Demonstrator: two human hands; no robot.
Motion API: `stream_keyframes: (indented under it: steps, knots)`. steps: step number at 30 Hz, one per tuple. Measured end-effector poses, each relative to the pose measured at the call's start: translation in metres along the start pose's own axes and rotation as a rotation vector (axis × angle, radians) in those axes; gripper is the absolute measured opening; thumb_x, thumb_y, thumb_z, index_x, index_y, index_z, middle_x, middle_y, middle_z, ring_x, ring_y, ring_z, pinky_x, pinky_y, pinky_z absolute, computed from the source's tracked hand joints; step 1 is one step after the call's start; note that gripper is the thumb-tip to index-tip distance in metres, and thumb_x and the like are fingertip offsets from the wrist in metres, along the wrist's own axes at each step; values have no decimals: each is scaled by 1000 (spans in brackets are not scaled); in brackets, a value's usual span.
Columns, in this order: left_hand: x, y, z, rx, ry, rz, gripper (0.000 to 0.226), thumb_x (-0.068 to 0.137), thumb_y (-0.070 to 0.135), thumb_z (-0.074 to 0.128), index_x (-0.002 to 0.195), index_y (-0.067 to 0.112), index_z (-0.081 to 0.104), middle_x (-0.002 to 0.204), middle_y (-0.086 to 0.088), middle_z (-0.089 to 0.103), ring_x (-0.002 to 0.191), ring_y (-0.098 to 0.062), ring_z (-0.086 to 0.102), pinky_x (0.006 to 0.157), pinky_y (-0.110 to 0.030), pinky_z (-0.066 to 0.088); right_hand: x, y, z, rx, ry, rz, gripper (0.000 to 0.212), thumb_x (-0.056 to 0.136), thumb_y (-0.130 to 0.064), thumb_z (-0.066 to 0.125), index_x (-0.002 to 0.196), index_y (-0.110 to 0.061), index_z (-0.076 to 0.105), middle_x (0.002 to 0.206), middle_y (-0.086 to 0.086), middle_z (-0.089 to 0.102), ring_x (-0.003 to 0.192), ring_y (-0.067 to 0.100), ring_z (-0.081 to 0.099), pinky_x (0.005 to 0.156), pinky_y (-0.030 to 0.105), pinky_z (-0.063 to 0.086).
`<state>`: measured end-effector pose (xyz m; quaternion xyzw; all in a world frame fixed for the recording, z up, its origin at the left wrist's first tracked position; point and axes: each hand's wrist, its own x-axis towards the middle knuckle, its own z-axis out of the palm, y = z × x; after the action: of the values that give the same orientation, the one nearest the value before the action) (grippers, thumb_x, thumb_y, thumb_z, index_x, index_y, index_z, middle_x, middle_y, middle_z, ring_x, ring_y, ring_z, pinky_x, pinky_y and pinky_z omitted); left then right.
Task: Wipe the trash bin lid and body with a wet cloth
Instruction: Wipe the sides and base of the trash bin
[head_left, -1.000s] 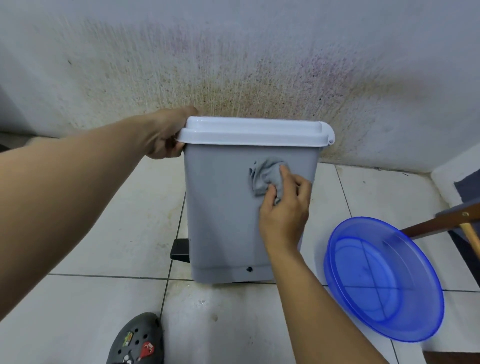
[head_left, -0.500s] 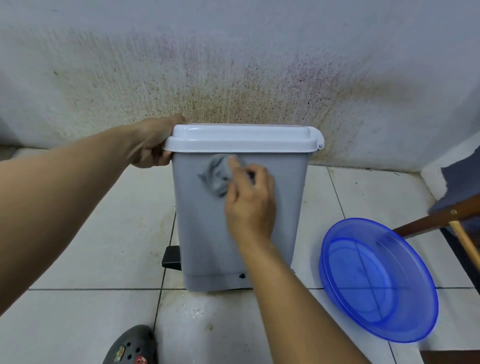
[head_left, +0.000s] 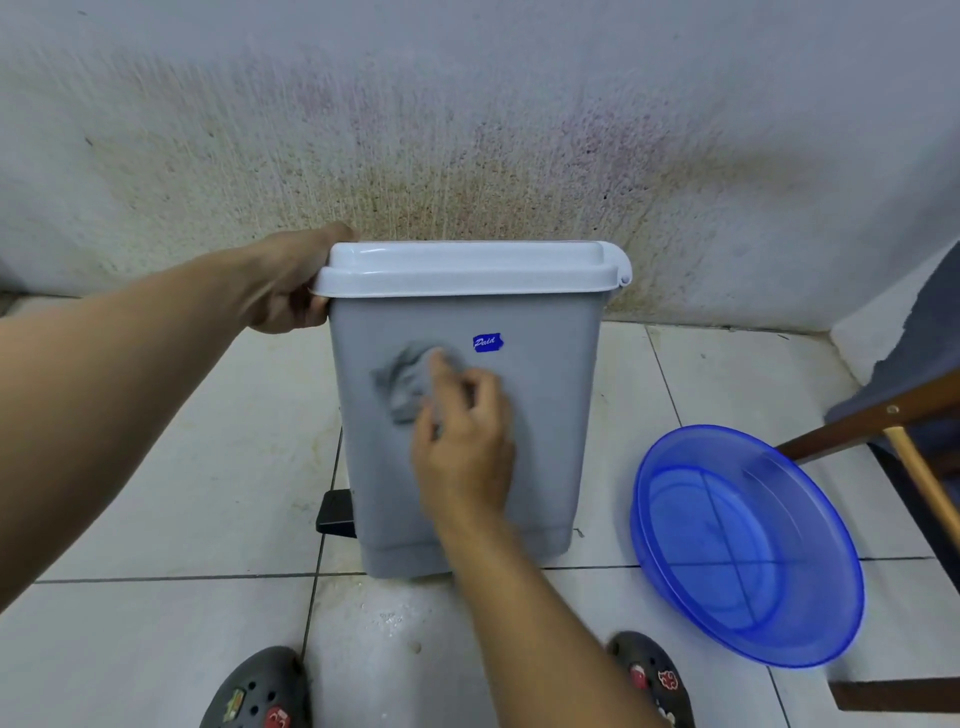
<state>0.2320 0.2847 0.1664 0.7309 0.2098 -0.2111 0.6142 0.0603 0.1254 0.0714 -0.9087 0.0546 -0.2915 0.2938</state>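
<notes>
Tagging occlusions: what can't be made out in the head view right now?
Head view:
- Left hand: fingertips hidden behind the lid corner.
- Cloth: motion-blurred, partly under the right hand; wetness unreadable.
- Pedal: mostly behind the bin body.
- Shoes: cut off by the bottom edge.
- Basin: water or not, unclear.

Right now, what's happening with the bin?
A person is wiping the grey trash bin. The right hand holds a bunched grey cloth against the side facing the camera, lower left of the blue sticker. The left hand grips the left end of the closed white lid. A blue basin sits on the floor to the right.
</notes>
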Motion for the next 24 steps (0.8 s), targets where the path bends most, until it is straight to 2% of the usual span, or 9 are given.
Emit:
stream_keyframes:
  steps: [3,6,10,13,16,18,21,24]
  knots:
    - [2,-1,-2,5,-1,-7,21,90,44,67,82,27,58,63,7,51,47,-9,46,34,-14,32,-39,-23,15,-61,-224,-150,48,83,-13,68,125,-31,53,100,5,52,75,24,54,55,37,53]
    - [2,-1,-3,1,-6,-7,20,90,43,68,83,27,58,66,7,51,47,-9,47,34,-14,33,-47,-7,11,-51,-286,-97,44,85,-15,65,121,-34,50,103,4,50,79,25,55,53,34,50]
    - [1,-1,-2,-2,15,-13,21,91,42,68,83,27,58,64,7,51,43,-8,48,33,-15,34,-31,44,-10,13,-116,158,42,89,-15,59,126,-34,55,114,-1,45,89,25,56,63,37,53]
    - [1,-1,-2,-7,9,-18,18,88,42,69,85,27,60,67,8,53,47,-8,49,33,-16,34,-11,83,-32,10,55,242,41,90,-11,64,128,-26,59,115,3,45,85,24,59,60,26,47]
    - [2,-1,-2,-24,21,-18,18,85,43,70,83,27,61,68,8,54,48,-8,50,34,-15,35,-2,96,-42,-8,103,302,40,93,-13,64,130,-25,57,118,6,44,87,20,55,60,28,51]
    - [2,-1,-1,-33,35,-18,18,85,41,71,81,27,61,69,8,54,49,-8,51,34,-14,35,-8,89,-33,18,120,272,42,89,-10,66,128,-23,60,117,7,45,89,21,55,64,27,50]
    - [3,0,0,-35,46,-19,17,85,40,70,80,26,61,71,9,55,52,-7,51,35,-14,36,-39,50,-8,55,-28,143,46,84,-11,61,125,-30,59,114,6,45,91,28,56,70,37,54]
    - [2,0,0,-13,50,-20,19,85,43,68,79,27,60,72,10,55,58,-8,51,37,-13,37,-80,11,10,-1,-285,0,44,83,-14,54,121,-36,53,113,1,40,94,27,53,63,38,54]
